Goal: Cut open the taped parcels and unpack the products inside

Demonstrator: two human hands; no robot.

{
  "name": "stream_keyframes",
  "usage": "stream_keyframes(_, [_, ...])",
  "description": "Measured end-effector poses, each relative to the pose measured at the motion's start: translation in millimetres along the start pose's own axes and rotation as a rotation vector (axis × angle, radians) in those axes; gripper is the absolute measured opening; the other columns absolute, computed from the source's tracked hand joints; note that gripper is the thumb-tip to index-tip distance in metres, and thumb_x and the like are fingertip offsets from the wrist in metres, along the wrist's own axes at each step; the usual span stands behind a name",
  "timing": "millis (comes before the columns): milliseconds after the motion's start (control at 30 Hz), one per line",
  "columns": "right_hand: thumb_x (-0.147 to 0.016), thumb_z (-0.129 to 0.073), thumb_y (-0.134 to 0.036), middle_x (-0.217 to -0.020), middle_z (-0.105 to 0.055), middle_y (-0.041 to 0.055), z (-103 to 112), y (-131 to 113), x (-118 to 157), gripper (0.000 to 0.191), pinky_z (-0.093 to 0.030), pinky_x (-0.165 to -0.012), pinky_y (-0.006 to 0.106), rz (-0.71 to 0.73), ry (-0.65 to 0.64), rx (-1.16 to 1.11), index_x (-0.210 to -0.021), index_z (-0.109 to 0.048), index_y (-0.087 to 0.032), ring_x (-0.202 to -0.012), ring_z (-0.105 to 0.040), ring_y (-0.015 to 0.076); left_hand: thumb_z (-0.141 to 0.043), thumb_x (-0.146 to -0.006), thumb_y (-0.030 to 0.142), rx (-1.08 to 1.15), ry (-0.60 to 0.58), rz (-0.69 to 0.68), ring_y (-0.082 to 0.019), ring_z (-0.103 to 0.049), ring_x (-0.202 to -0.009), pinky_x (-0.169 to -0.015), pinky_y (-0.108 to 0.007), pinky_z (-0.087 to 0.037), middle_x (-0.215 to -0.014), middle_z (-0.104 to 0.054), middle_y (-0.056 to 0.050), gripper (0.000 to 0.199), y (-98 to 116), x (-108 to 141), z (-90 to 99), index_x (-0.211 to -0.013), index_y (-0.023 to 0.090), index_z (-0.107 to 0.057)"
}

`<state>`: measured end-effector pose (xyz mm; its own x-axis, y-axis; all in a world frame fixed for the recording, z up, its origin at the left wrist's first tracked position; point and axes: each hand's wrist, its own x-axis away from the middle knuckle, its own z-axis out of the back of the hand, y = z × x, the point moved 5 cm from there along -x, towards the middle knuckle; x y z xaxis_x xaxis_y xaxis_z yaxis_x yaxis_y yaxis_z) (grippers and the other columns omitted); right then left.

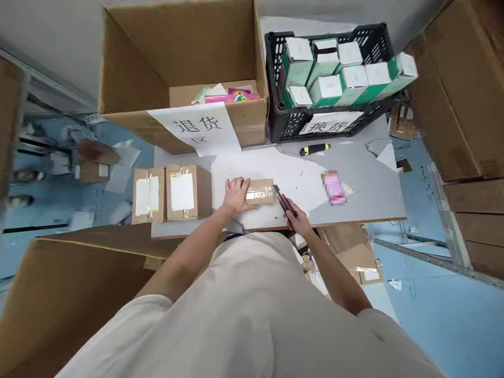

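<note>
1. Well, the box cutter (286,202) could skid toward my left grip (235,196) if I push too hard or the taped box (260,192) slides.
2. The box lies on the table (224,167), its left end held under my part-spread left grip.
3. My right grip (300,218) is closed around the cutter, its tip beside the box's right end.

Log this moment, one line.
left hand: holding small brown cardboard box; right hand: holding black-red utility knife; tip: beside box's end
</note>
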<state>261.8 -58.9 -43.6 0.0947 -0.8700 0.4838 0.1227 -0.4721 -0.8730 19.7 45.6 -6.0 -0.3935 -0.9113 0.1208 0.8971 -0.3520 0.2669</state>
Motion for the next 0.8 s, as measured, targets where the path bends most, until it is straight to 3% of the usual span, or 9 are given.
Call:
stream_keyframes(300, [-0.086,-0.052,-0.043,-0.063,-0.050,-0.0063,22.9,-32.0,-7.4,0.067,-0.042,-0.037,0.020,-0.080,-0.152,0.209,-0.148,-0.031,-0.030,-0.039,-0.042,0.0056,-0.070,-0.054,0.068,0.044,0.075,0.039,-0.038,-0.043,-0.113,-0.105,-0.054,-0.022,-0.122,-0.049,-0.019,0.099,-2.5,1.9,-5.0,-0.134,0.015,-0.044])
stream_keyframes(533, [-0.088,-0.050,-0.039,-0.049,-0.042,-0.0092,33.9,-34.2,13.8,0.064,-0.038,-0.036,0.020,-0.060,-0.303,0.278,-0.148,-0.033,-0.026,-0.035,-0.038,0.0068,-0.071,-0.053,0.066,0.081,0.094,0.011,-0.038,-0.044,-0.112,-0.106,-0.055,-0.021,-0.119,-0.049,-0.019,0.098,-3.6,0.0,-6.3,-0.131,0.013,-0.047])
stream_keyframes(800, [-0.085,-0.054,-0.041,-0.061,-0.055,-0.0053,31.0,-18.5,29.6,0.062,-0.037,-0.036,0.020,-0.090,-0.218,0.213,-0.144,-0.042,-0.025,-0.037,-0.042,0.0060,-0.072,-0.054,0.064,0.099,0.090,0.000,-0.037,-0.044,-0.114,-0.108,-0.056,-0.019,-0.121,-0.049,-0.019,0.098,-5.7,0.8,-7.0,-0.134,0.014,-0.045])
